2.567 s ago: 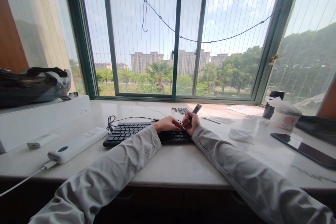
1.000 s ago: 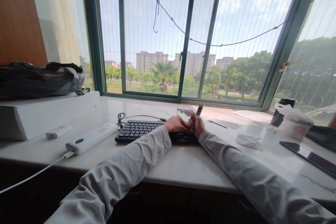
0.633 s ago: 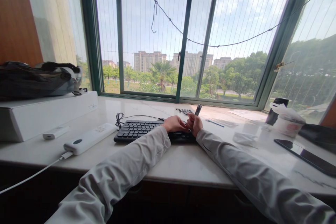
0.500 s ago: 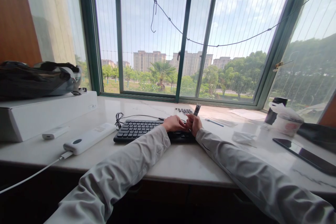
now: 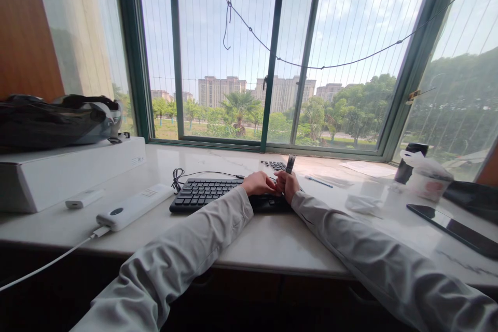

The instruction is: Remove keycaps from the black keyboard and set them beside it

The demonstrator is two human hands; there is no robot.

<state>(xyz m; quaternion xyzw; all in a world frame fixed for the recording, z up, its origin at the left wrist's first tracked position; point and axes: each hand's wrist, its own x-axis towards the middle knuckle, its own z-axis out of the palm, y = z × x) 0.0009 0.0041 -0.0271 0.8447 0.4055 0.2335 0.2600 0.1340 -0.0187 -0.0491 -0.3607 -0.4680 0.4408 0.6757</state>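
Observation:
A black keyboard lies on the white tabletop, its right part largely covered by my hands. My left hand is closed over that part, fingertips pinched together beside the other hand; what they hold, if anything, is hidden. In the fist of my right hand is a slim dark stick-like tool, its top end pointing up and its lower end out of sight. Behind the hands, several loose black keycaps lie in rows on the table.
On the left are a white power bank with a cable, a small white device and a white box. A blue pen, crumpled tissue, phone and bagged cup lie to the right. Windows stand behind.
The dark tool in my right hand leans slightly less to the right. Both hands stay at the same part of the keyboard; the whole view has shifted a little.

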